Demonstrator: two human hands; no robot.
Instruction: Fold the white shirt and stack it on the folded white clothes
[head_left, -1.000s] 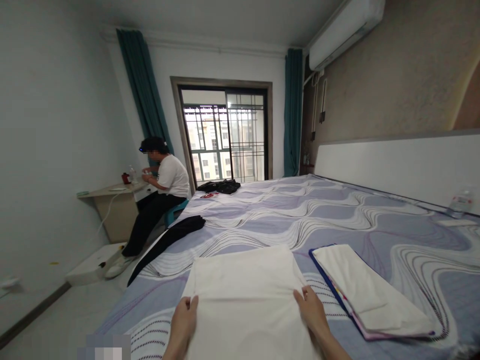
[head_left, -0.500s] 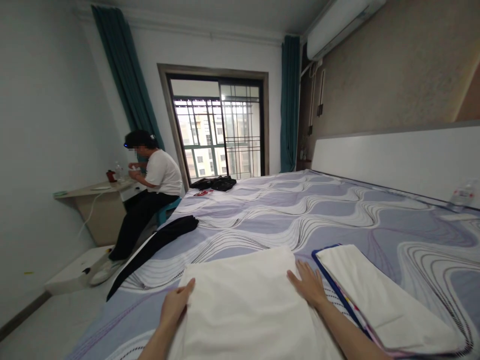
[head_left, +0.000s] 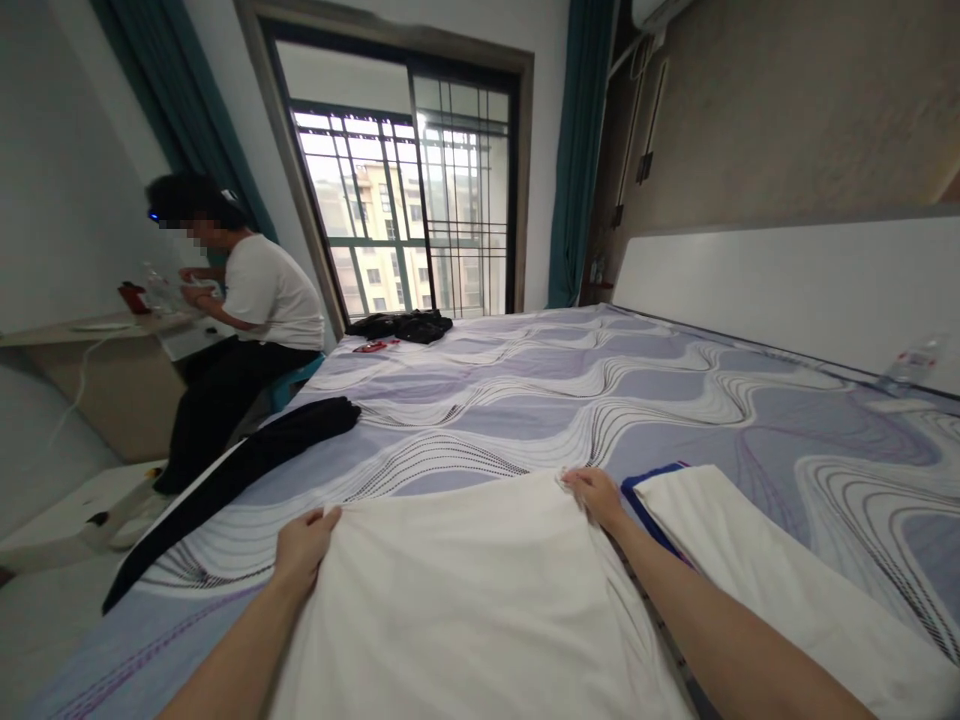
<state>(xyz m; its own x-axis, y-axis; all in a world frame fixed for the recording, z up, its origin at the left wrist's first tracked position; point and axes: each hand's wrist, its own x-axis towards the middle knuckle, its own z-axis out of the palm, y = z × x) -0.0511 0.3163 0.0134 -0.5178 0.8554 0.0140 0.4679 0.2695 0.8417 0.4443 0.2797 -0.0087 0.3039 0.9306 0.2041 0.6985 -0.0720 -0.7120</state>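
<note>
A white cloth [head_left: 457, 590] lies spread on the bed [head_left: 570, 400] in front of me. My left hand [head_left: 304, 545] grips its far left corner, fingers curled round the edge. At the far right corner my right hand [head_left: 596, 495] pinches the cloth. Both arms reach forward along the cloth's sides. Just right of my right hand lies a second folded white cloth [head_left: 765, 580] on a blue-edged item [head_left: 651, 478].
A black garment [head_left: 247, 460] hangs over the bed's left edge. More dark clothing [head_left: 401, 325] lies at the far end by the window. A person [head_left: 240, 310] in a white shirt sits at a desk [head_left: 90, 340] on the left. A plastic bottle [head_left: 911, 362] rests by the headboard.
Both hands slid forward along the cloth's sides to its far corners and closed on them. The view moved closer to the bed.
</note>
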